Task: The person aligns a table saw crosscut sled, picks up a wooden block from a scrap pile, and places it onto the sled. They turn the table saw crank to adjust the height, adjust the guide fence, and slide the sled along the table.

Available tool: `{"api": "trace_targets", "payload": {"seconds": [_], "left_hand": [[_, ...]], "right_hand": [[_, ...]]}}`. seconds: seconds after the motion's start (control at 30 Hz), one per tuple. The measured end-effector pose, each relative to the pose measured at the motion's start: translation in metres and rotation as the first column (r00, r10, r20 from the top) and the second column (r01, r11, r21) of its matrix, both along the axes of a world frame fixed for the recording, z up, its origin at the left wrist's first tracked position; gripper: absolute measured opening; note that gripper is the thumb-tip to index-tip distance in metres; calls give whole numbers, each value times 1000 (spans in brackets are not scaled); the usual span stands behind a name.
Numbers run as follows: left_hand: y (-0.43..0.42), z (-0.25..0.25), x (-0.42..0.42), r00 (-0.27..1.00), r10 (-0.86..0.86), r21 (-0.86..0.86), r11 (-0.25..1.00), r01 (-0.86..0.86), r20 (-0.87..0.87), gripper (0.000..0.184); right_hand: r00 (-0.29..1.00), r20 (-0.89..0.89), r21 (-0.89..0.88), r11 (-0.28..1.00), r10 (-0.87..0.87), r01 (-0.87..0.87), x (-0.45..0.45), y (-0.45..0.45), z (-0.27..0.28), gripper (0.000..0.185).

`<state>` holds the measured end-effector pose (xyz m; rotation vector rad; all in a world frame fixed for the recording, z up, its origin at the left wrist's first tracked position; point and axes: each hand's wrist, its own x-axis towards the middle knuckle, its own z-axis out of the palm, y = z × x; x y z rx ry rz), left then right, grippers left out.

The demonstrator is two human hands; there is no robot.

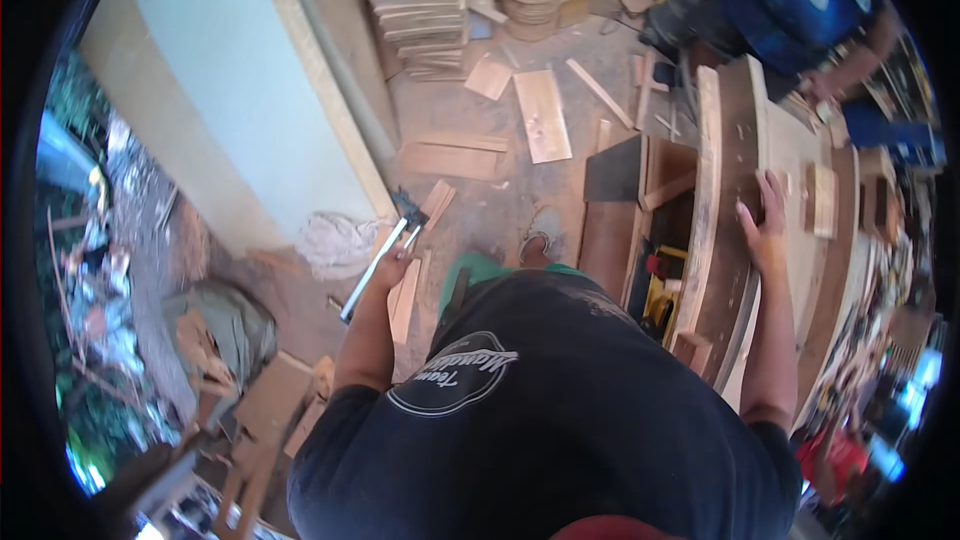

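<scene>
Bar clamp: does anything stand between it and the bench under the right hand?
Yes: the wooden cabinet beside the bench stands between it and the clamp in the left hand. The person's foot is also on the floor between them.

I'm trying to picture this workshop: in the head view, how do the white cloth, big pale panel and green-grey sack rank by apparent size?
Largest to smallest:
1. Big pale panel
2. Green-grey sack
3. White cloth

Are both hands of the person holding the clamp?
No, only the left hand holds the clamp, while the right hand rests on the wooden structure.
</scene>
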<state>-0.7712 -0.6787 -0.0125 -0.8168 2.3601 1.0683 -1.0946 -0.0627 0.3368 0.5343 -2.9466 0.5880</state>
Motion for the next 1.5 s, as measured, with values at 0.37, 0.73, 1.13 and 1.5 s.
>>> {"api": "trace_targets", "payload": {"seconds": [0.37, 0.73, 1.13, 1.5], "left_hand": [[84, 32, -115, 987, -92, 140, 987, 74, 130, 53], [88, 37, -197, 982, -174, 0, 985, 175, 68, 55], [-4, -42, -182, -31, -935, -707, 245, 663, -353, 43], [102, 29, -345, 472, -857, -44, 490, 871, -209, 44]], "right_hand": [[999, 31, -41, 999, 33, -32, -3, -1, -5, 43], [1000, 16, -117, 993, -8, 10, 0, -5, 0, 38], [997, -75, -132, 991, -11, 1, 3, 7, -27, 41], [999, -7, -30, 999, -45, 45, 4, -1, -16, 40]]}}
